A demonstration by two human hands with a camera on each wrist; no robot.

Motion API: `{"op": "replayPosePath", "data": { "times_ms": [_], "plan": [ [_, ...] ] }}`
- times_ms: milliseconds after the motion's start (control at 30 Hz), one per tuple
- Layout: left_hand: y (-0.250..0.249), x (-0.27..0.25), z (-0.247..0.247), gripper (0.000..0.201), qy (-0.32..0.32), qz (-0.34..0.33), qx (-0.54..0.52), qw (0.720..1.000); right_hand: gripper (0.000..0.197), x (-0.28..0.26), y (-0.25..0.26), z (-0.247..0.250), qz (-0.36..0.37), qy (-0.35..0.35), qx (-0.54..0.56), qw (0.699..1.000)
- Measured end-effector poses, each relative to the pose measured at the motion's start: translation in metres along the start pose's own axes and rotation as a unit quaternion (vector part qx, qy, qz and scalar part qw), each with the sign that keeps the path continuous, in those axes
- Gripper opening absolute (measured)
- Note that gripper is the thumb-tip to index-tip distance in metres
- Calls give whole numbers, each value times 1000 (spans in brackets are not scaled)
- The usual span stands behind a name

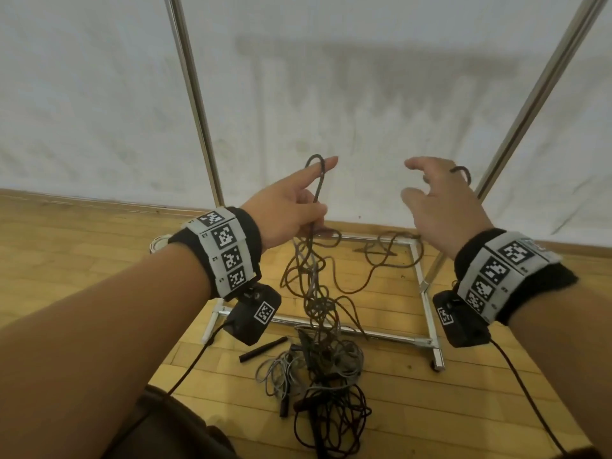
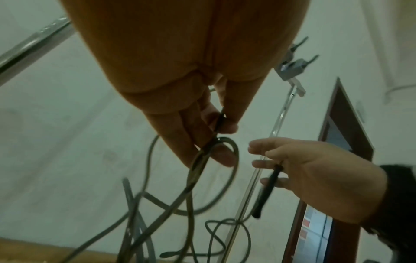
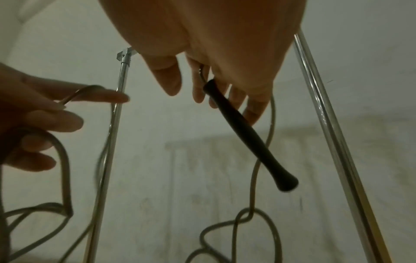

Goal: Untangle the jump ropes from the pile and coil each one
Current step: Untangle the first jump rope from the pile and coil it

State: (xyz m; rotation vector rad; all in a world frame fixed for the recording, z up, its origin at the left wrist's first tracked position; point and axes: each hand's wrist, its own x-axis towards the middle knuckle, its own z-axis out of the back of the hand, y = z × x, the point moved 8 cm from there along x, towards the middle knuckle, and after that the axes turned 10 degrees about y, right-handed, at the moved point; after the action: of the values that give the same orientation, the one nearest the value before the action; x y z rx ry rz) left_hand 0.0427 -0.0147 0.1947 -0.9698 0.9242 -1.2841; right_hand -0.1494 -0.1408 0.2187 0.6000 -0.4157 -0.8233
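A tangled pile of jump ropes [image 1: 326,372], dark and grey, lies on the wooden floor. Several strands rise from it to my left hand [image 1: 298,200], which grips a dark rope [image 1: 318,183] with a loop over the extended index finger. The same loop [image 2: 231,144] shows in the left wrist view. My right hand [image 1: 433,193] is raised at the same height, a hand's width away. A black handle [image 3: 247,131] hangs down from between its loosely curled fingers [image 3: 198,92], and its rope [image 1: 463,172] curls behind the hand.
A metal frame [image 1: 427,313] lies on the floor under the hanging strands, with two slanted poles [image 1: 195,94] rising before a white cloth backdrop. A loose black handle [image 1: 263,349] lies left of the pile. Camera cables trail from both wrists.
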Motion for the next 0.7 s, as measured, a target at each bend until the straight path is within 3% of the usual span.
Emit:
{"op": "replayPosePath", "data": {
  "times_ms": [133,233,367,467,567,600,700],
  "plan": [
    [-8,2,-15,69,61,-18,42,997,38,-8,15,-38,36,157,-12,987],
    [-13,1,-25,67,106,-37,74,991,48,-11,23,-58,47,209,39,976],
    [-12,2,-28,56,142,-43,80,986,75,-7,28,-65,53,175,152,971],
    [-2,1,-21,45,127,-20,63,990,77,-4,28,-52,46,131,274,952],
    [18,1,-16,40,118,25,87,989,45,-3,31,-28,23,87,516,852],
    [24,2,-16,37,121,38,113,985,33,-6,36,-20,24,73,544,835],
    [41,5,-18,24,127,71,207,968,24,-12,46,0,35,37,540,840]
  ]
}}
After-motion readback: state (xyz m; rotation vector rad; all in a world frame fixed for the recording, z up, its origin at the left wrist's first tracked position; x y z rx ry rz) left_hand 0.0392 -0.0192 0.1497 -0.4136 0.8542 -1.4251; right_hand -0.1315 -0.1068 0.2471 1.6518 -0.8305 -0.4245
